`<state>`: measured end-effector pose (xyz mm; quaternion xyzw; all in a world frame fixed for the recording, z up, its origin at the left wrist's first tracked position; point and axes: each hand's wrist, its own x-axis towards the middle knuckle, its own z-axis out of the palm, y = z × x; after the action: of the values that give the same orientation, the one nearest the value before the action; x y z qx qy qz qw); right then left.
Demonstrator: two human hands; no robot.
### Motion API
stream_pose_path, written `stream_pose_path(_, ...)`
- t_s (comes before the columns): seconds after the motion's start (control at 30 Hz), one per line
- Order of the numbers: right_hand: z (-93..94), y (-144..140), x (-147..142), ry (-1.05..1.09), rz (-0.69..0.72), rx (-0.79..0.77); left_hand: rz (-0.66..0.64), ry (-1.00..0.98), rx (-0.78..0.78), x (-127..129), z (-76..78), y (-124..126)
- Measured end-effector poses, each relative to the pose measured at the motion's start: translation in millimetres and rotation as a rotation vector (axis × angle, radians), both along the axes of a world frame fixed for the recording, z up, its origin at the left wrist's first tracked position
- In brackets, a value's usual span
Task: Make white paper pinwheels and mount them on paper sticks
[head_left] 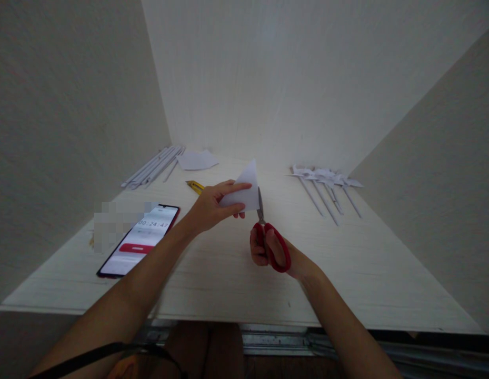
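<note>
Dim, even light, brightest on the back wall (307, 79); edges bend wide-angle, perhaps slightly soft.

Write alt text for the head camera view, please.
The left hand holds a folded white paper while the right hand cuts it with red-handled scissors above a pale table; a phone lies at left.
</note>
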<state>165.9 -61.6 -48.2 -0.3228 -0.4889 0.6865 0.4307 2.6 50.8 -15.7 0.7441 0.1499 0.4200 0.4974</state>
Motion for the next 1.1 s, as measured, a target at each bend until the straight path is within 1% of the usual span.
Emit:
stream_pose_path(0.23, -0.6, -0.2, 0.1, -0.057, -0.022, 0.006, -0.009, 0.006, -0.036, 0.1, 1.2, -0.7)
stream_pose_path(0.5, 0.7, -0.2, 0.0, -0.110, -0.043, 0.032, -0.015, 0.003, -0.029, 0.0, -0.8, 0.8)
stream_pose_path(0.67, 1.6, -0.4, -0.1, -0.141, -0.056, 0.019, -0.011, 0.010, -0.018, -0.3, 0.3, 0.4)
stream_pose_path(0.9, 1.3, -0.3, -2.3, -0.100, -0.060, 0.005, 0.003, 0.013, -0.009, -0.4, 1.1, -0.4)
stream_pose_path(1.1, 2.8, -0.4, -2.5, -0.134, -0.064, 0.028, 0.013, 0.013, 0.004, -0.6, 0.1, -0.5)
